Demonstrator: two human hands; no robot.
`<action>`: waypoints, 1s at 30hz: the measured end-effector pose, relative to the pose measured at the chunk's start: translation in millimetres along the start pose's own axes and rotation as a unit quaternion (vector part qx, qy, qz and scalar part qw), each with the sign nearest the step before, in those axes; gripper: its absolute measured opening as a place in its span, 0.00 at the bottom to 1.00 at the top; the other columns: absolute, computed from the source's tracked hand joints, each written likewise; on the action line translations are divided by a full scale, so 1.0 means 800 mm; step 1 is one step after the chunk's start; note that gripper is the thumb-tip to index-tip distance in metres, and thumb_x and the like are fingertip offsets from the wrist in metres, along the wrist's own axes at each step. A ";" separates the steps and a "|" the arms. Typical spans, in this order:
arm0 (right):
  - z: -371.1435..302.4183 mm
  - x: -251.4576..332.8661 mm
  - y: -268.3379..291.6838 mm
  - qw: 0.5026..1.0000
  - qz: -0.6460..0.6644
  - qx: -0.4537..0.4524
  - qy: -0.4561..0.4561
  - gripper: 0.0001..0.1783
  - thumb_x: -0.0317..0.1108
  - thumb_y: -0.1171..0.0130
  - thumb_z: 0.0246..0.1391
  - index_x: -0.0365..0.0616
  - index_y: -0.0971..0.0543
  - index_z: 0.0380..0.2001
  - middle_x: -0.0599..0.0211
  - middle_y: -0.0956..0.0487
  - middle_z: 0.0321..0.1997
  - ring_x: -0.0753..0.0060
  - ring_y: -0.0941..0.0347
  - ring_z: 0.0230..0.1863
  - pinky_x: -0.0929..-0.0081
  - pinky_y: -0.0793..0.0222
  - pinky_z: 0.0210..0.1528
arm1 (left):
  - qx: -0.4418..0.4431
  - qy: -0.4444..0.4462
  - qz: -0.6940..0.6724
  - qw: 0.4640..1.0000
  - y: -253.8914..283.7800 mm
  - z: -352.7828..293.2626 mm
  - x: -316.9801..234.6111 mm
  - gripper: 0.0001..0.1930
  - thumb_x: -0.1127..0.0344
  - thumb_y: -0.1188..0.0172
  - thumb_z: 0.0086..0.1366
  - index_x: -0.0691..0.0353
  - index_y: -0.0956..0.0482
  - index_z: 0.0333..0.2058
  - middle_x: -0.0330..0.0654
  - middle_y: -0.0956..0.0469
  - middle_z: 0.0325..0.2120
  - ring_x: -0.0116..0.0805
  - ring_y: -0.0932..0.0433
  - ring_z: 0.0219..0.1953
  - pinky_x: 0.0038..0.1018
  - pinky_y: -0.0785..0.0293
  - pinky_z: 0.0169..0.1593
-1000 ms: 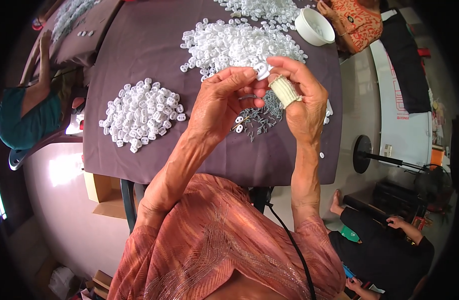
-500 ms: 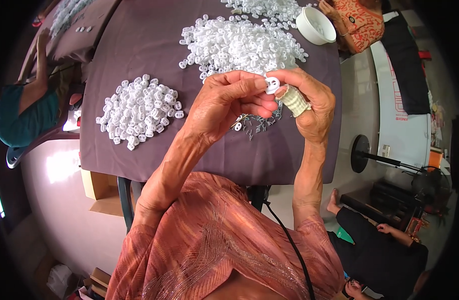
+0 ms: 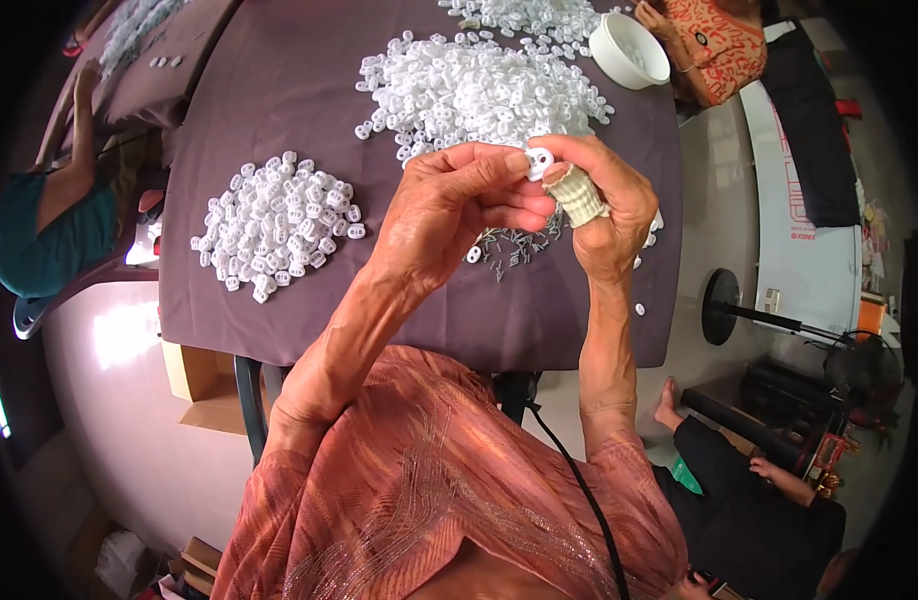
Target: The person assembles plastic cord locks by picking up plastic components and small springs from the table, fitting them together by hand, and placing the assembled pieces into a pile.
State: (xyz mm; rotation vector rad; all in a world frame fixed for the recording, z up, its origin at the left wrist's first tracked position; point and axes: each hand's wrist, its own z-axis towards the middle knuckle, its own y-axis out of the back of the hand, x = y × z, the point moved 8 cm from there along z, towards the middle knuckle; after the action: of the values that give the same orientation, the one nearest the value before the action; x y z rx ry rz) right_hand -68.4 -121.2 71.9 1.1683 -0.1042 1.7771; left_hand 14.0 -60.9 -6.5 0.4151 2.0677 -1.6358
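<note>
Between my two hands is a small white oval plastic piece with two holes [image 3: 540,163]. The thumb and forefinger of my left hand [image 3: 434,205] pinch its left side. My right hand [image 3: 619,195] closes on its other side, forefinger along the top and thumb below. A cream ribbed knit sleeve [image 3: 579,197] covers the right thumb. Under the hands, partly hidden by them, small thin grey pieces [image 3: 509,252] lie scattered on the table, beside one loose white piece [image 3: 473,255].
A large heap of white pieces [image 3: 479,90] lies beyond my hands on the brown-covered table [image 3: 429,325], a smaller heap [image 3: 277,225] to the left. A white tub [image 3: 619,65] stands at the far right by a person in orange [image 3: 714,50]. Other people sit left and lower right.
The white piece has turned a little in my fingers, and the covered right thumb has shifted left. My right arm moved slightly left, uncovering a few white pieces at the table's right.
</note>
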 end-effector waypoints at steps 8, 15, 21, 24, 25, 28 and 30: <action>-0.001 -0.004 -0.003 0.993 0.102 0.039 -0.047 0.14 0.25 0.50 0.42 0.35 0.24 0.35 0.64 0.24 0.31 0.79 0.30 0.32 0.84 0.36 0.34 | 0.004 -0.014 0.038 0.999 0.000 -0.002 -0.007 0.09 0.69 0.49 0.58 0.71 0.28 0.32 0.52 0.24 0.24 0.38 0.22 0.25 0.27 0.23 0.31; -0.001 -0.005 -0.005 0.992 0.114 0.056 -0.025 0.12 0.28 0.46 0.44 0.35 0.24 0.35 0.62 0.24 0.32 0.77 0.30 0.33 0.83 0.36 0.36 | 0.017 -0.015 0.040 0.999 -0.004 -0.002 -0.007 0.09 0.69 0.48 0.57 0.71 0.28 0.32 0.51 0.24 0.24 0.37 0.22 0.25 0.27 0.23 0.30; -0.003 -0.009 -0.002 0.993 0.101 0.057 -0.027 0.12 0.32 0.44 0.45 0.35 0.24 0.33 0.61 0.24 0.31 0.74 0.29 0.34 0.81 0.36 0.38 | 0.029 -0.003 0.028 0.999 -0.007 -0.002 -0.004 0.09 0.71 0.46 0.56 0.73 0.26 0.31 0.49 0.24 0.25 0.35 0.22 0.25 0.24 0.24 0.29; -0.005 -0.010 -0.003 0.992 0.113 0.043 -0.021 0.13 0.34 0.44 0.46 0.35 0.24 0.32 0.60 0.24 0.31 0.72 0.28 0.34 0.79 0.35 0.38 | 0.027 0.004 0.032 0.999 -0.007 -0.003 -0.004 0.09 0.70 0.45 0.56 0.73 0.26 0.32 0.49 0.24 0.26 0.35 0.22 0.25 0.24 0.24 0.29; -0.005 -0.008 -0.002 0.993 0.114 0.031 -0.015 0.12 0.33 0.44 0.45 0.35 0.24 0.32 0.59 0.24 0.31 0.71 0.28 0.35 0.78 0.35 0.39 | 0.029 0.002 0.033 0.999 -0.007 -0.003 -0.004 0.09 0.70 0.45 0.56 0.73 0.26 0.32 0.50 0.24 0.26 0.35 0.22 0.25 0.24 0.24 0.30; -0.006 -0.006 -0.001 0.994 0.108 0.013 0.012 0.11 0.31 0.46 0.44 0.34 0.24 0.30 0.57 0.24 0.31 0.68 0.28 0.35 0.76 0.35 0.40 | 0.026 0.000 0.031 0.999 -0.008 -0.005 -0.004 0.10 0.70 0.45 0.56 0.73 0.26 0.32 0.50 0.24 0.26 0.35 0.22 0.26 0.24 0.24 0.30; -0.008 -0.003 0.000 0.994 0.100 0.005 0.033 0.10 0.29 0.48 0.43 0.34 0.24 0.29 0.57 0.24 0.30 0.67 0.27 0.36 0.76 0.34 0.40 | 0.023 0.000 0.027 0.999 -0.009 -0.004 -0.002 0.10 0.70 0.45 0.56 0.73 0.25 0.32 0.50 0.24 0.26 0.35 0.22 0.26 0.24 0.24 0.30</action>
State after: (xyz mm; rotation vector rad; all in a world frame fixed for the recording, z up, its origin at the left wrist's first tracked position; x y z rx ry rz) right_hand -72.3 -119.7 66.4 1.1363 -0.1796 1.9925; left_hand 11.5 -59.1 0.8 0.4832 2.0034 -1.6545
